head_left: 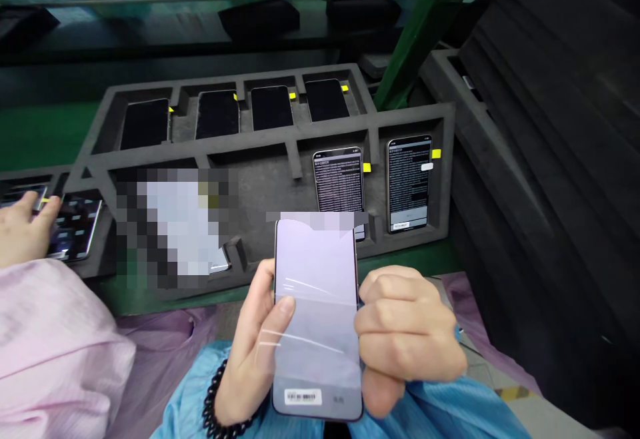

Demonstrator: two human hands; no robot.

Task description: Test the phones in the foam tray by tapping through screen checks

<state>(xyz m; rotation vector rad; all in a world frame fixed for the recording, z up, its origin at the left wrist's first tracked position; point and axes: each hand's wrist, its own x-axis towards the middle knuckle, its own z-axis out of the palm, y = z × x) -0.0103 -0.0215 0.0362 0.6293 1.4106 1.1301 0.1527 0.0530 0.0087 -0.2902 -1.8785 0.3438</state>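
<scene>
Upright in front of me is a smartphone (317, 332) with a pale, lit screen and a barcode label near its bottom edge. My left hand (260, 346) grips its left side, thumb lying over the screen's edge. Curled against the phone's right edge are the fingers of my right hand (407, 332); their tips are hidden. Beyond it lies a dark foam tray (270, 192). Two phones in its near row, a middle phone (340, 179) and a right phone (409, 182), show lines of text. A pixelated phone-like thing (175, 226) lies at the near left.
Several dark-screened phones (271, 107) with yellow tabs fill the tray's far row. At left, another person's hand (27, 226) touches a phone (77, 226). A green post (425, 32) rises behind the tray. Stacked dark foam trays (550, 159) stand at right.
</scene>
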